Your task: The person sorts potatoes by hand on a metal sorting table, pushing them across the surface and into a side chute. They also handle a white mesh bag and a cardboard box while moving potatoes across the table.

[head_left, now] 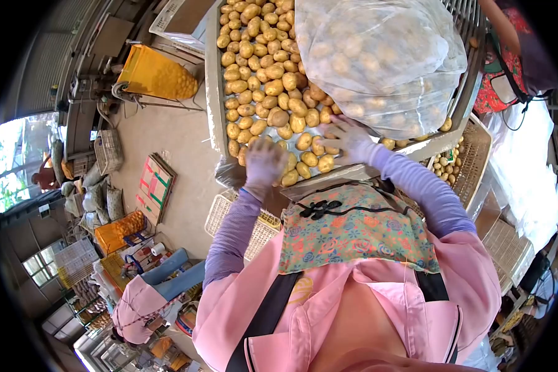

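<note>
Potatoes (260, 64) cover the sloping sorting table (214, 99) in front of me. My left hand (266, 162), gloved and smeared by motion, is over the potatoes at the table's near left corner; its fingers are blurred. At the near edge, my right hand (348, 140) reaches in from the right in a pale glove. Its fingers are spread and lie at the potatoes there, with none gripped. Several loose potatoes (305, 159) sit between the two hands. A translucent plastic sheet (378, 56) covers more potatoes at the right of the table.
Below the table's right side stands a brown plastic basket (477, 149) with small potatoes. A white crate (220, 214) is under the left corner. At left is a yellow sack (152, 71) on a metal stand. One person (139, 304) bends at lower left; another (508, 68) is at upper right.
</note>
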Motion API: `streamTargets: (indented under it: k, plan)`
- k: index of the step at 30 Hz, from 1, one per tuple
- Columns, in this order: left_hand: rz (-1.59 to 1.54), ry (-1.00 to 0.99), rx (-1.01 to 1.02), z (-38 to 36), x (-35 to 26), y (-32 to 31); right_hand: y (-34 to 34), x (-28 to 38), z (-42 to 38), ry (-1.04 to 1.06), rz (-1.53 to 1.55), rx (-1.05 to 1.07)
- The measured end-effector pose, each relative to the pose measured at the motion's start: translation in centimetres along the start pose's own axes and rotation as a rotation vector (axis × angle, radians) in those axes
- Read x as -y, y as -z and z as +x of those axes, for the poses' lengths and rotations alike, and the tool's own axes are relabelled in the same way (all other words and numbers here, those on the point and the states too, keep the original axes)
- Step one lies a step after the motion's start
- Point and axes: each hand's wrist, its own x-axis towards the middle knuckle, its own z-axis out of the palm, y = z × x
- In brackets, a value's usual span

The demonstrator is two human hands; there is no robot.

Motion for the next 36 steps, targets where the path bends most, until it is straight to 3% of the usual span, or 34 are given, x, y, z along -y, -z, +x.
streamTargets:
  k: [1, 3, 7, 9, 10, 11, 13, 15, 17, 18, 19, 21, 23, 24, 27, 30, 31, 33, 35, 36]
  plan:
    - [0.001, 0.002, -0.003, 1.2, 0.9, 0.8, 0.2, 0.9, 1.7, 0.072, -0.053, 0.021]
    - [-0.419, 0.068, -0.163, 4.2, 2.3, 2.7, -2.5, 3.0, 4.7, 0.117, -0.049, 0.024]
    - [-0.093, 0.266, -0.129, 6.2, -0.9, -0.7, -0.3, 5.5, 5.9, 0.117, -0.125, 0.104]
    - [-0.039, 0.126, -0.171, 3.8, -1.3, -2.1, -2.3, 1.5, 6.1, 0.280, 0.199, 0.064]
    - [0.003, 0.064, -0.167, 2.0, -1.0, -2.4, 1.1, 1.0, 7.0, 0.192, 0.295, 0.302]
    - [0.000, 0.068, -0.160, 0.2, -0.2, -2.9, -0.2, -0.5, 7.1, 0.193, 0.301, 0.308]
    - [-0.034, -0.017, -0.149, -2.1, 1.8, -3.5, -2.2, -2.7, 6.5, 0.071, 0.172, -0.222]
    - [-0.026, 0.011, -0.139, -2.0, 3.6, -2.1, 0.7, -0.3, 7.5, -0.028, 0.023, -0.175]
    - [-0.321, 0.308, 0.039, 0.5, 6.7, -1.3, 1.3, 2.9, 8.9, -0.119, -0.122, -0.126]
    - [-0.257, 0.192, -0.062, 2.0, 8.4, -1.5, 0.6, 4.2, 9.7, -0.213, -0.092, -0.078]
    - [-0.258, 0.200, -0.069, 3.6, 8.1, -1.3, 0.2, 5.0, 10.1, -0.305, -0.064, -0.030]
    - [-0.090, 0.351, -0.223, 5.8, 4.5, -0.9, 0.5, 5.7, 9.4, -0.238, -0.082, 0.097]
    - [-0.157, 0.442, 0.084, 6.8, -2.1, 2.1, -1.7, 3.7, 7.3, 0.044, -0.084, 0.057]
    - [-0.142, 0.307, 0.127, 7.2, -3.1, 1.1, -1.5, 2.8, 6.0, 0.086, -0.079, 0.031]
    - [-0.108, -0.049, -0.022, 3.5, -7.0, -0.1, 1.0, 1.0, 2.1, 0.048, -0.159, 0.039]
    - [-0.346, -0.224, -0.159, 0.7, -4.0, -1.5, 1.2, -0.1, -1.1, -0.028, -0.075, 0.037]
    - [-0.279, -0.227, -0.270, -0.5, -2.6, -1.6, 0.7, -0.2, -1.6, -0.046, -0.043, 0.037]
    - [-0.084, -0.094, -0.088, -1.1, 0.5, -1.9, 0.7, 0.3, -0.8, -0.030, -0.038, 0.036]
    - [-0.198, 0.017, -0.026, 0.8, 3.3, -0.6, 1.9, 2.6, 1.6, -0.049, -0.009, 0.042]
    - [-0.236, -0.003, -0.089, 2.3, 4.7, -0.4, 1.4, 3.6, 3.3, -0.053, -0.012, 0.037]
